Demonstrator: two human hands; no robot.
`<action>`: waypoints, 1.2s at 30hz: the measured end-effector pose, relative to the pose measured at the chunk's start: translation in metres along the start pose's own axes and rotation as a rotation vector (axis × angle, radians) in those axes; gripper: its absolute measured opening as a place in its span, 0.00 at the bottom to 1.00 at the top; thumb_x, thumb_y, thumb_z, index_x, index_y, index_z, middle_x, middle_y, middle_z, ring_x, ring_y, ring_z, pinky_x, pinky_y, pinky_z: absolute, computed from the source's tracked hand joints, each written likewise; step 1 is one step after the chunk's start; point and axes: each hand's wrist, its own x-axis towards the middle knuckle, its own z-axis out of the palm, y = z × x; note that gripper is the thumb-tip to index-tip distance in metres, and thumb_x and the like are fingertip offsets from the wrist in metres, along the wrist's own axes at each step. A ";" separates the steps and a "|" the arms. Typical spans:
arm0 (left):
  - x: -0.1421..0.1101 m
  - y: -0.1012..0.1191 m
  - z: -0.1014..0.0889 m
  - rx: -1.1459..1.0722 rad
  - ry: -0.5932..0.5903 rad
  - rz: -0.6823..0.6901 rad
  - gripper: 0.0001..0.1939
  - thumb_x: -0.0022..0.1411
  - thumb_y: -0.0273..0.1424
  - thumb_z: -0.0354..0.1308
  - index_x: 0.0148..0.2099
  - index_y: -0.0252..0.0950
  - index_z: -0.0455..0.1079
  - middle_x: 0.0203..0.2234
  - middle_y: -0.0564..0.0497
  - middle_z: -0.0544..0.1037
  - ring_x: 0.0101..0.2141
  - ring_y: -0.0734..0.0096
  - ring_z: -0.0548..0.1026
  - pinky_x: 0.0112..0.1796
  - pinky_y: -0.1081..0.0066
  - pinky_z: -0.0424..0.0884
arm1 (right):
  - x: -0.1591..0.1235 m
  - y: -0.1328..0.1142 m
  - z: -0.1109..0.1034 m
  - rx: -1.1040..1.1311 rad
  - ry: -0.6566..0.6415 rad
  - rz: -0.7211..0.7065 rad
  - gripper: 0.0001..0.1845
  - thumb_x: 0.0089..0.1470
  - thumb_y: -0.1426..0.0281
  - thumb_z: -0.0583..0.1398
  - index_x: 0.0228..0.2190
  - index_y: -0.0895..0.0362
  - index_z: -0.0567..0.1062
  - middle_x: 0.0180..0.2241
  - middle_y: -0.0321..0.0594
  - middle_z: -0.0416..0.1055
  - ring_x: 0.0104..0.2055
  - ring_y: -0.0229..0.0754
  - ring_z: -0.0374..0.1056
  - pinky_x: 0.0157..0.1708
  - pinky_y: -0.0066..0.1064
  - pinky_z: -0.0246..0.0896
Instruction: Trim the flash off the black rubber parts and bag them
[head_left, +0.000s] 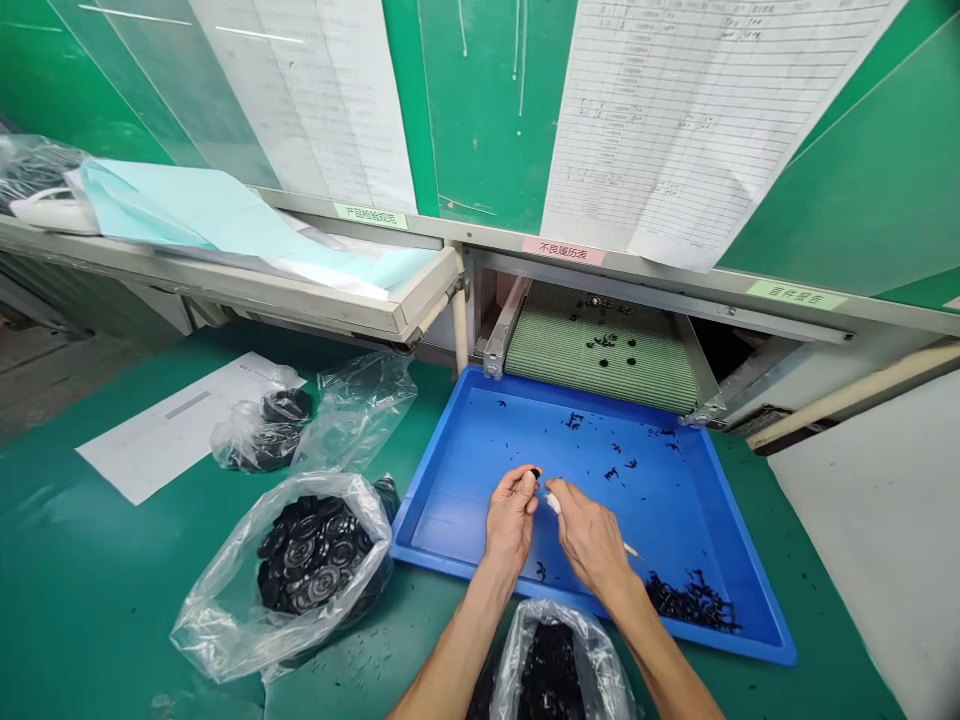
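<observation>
A small black moulded part is gripped between the thumb and fingertips of the left hand, above a shallow blue plastic tray. The right hand is closed on one slim white tool, with its tip held near the part. Numerous black plastic trimmings are scattered across the tray, and one heap of trimmings is located in its near right corner. Four clear polythene bags are placed beside the tray; black parts are contained in three.

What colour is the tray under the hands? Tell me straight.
The tray is bright blue, shown best in the head view.
</observation>
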 end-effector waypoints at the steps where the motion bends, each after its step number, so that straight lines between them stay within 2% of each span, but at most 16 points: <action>1: 0.000 0.000 0.000 0.009 -0.011 0.005 0.16 0.40 0.32 0.72 0.33 0.31 0.74 0.29 0.50 0.76 0.19 0.87 0.61 0.19 0.81 0.55 | 0.000 -0.002 0.000 -0.008 0.014 0.000 0.17 0.57 0.78 0.47 0.43 0.53 0.69 0.34 0.39 0.73 0.30 0.38 0.68 0.25 0.26 0.49; 6: -0.002 0.000 0.002 0.079 -0.031 0.039 0.16 0.41 0.32 0.71 0.33 0.31 0.74 0.30 0.50 0.76 0.18 0.87 0.60 0.19 0.81 0.55 | -0.002 -0.005 0.003 -0.020 0.132 0.028 0.19 0.55 0.79 0.47 0.43 0.53 0.70 0.34 0.40 0.72 0.34 0.39 0.67 0.27 0.26 0.50; 9: -0.002 0.001 0.002 0.088 -0.026 0.054 0.16 0.41 0.32 0.71 0.33 0.32 0.74 0.28 0.51 0.75 0.19 0.87 0.60 0.19 0.81 0.56 | -0.004 -0.003 0.001 0.013 0.158 0.032 0.19 0.55 0.79 0.47 0.43 0.54 0.71 0.33 0.40 0.73 0.34 0.39 0.67 0.28 0.26 0.51; 18: -0.004 0.000 0.003 0.169 -0.021 0.079 0.17 0.41 0.35 0.71 0.34 0.33 0.74 0.23 0.54 0.72 0.19 0.84 0.61 0.20 0.80 0.56 | 0.005 -0.002 -0.010 0.025 0.093 0.028 0.19 0.56 0.78 0.48 0.45 0.51 0.70 0.34 0.39 0.73 0.32 0.38 0.67 0.28 0.26 0.50; 22: -0.005 0.000 0.003 0.279 -0.037 0.147 0.16 0.42 0.33 0.70 0.35 0.34 0.75 0.30 0.49 0.77 0.31 0.74 0.72 0.32 0.76 0.66 | 0.004 -0.005 -0.013 0.007 0.108 0.033 0.15 0.56 0.76 0.48 0.39 0.54 0.71 0.31 0.40 0.72 0.31 0.38 0.66 0.27 0.26 0.47; 24: -0.005 0.000 0.002 0.329 -0.040 0.199 0.14 0.43 0.32 0.69 0.35 0.34 0.75 0.32 0.48 0.78 0.34 0.71 0.73 0.38 0.73 0.67 | 0.006 -0.005 -0.009 0.107 0.091 0.070 0.14 0.56 0.76 0.47 0.35 0.54 0.71 0.26 0.37 0.71 0.26 0.37 0.63 0.25 0.26 0.46; 26: -0.004 -0.001 0.002 0.372 -0.034 0.224 0.13 0.45 0.32 0.68 0.35 0.34 0.75 0.31 0.48 0.78 0.34 0.70 0.73 0.39 0.71 0.67 | 0.010 -0.003 0.000 0.292 0.056 0.125 0.14 0.55 0.76 0.46 0.31 0.54 0.70 0.21 0.34 0.68 0.22 0.35 0.60 0.23 0.25 0.45; 29: -0.004 -0.001 0.001 0.453 -0.005 0.247 0.13 0.46 0.33 0.67 0.35 0.33 0.76 0.32 0.47 0.78 0.34 0.68 0.73 0.39 0.70 0.67 | 0.021 0.009 0.017 0.523 0.018 0.203 0.16 0.55 0.75 0.45 0.27 0.55 0.70 0.17 0.31 0.66 0.20 0.35 0.60 0.22 0.23 0.47; 32: -0.002 -0.002 0.000 0.466 0.042 0.252 0.13 0.47 0.32 0.67 0.37 0.33 0.75 0.34 0.47 0.78 0.35 0.70 0.72 0.36 0.75 0.67 | 0.031 0.034 0.020 0.510 0.048 0.253 0.16 0.52 0.76 0.45 0.26 0.57 0.72 0.16 0.32 0.67 0.19 0.35 0.61 0.21 0.22 0.49; 34: 0.002 -0.001 -0.001 0.327 0.073 0.146 0.12 0.47 0.30 0.67 0.35 0.33 0.74 0.33 0.47 0.77 0.29 0.76 0.71 0.25 0.80 0.64 | 0.039 0.056 0.005 0.432 0.115 0.261 0.15 0.52 0.76 0.47 0.28 0.57 0.73 0.21 0.33 0.70 0.23 0.36 0.64 0.25 0.23 0.52; 36: 0.007 0.001 -0.002 0.127 0.084 -0.033 0.08 0.46 0.26 0.66 0.31 0.31 0.72 0.30 0.47 0.76 0.23 0.80 0.67 0.17 0.82 0.57 | 0.054 0.081 -0.021 0.339 0.224 0.279 0.15 0.53 0.74 0.49 0.35 0.56 0.74 0.31 0.38 0.73 0.33 0.39 0.67 0.32 0.26 0.55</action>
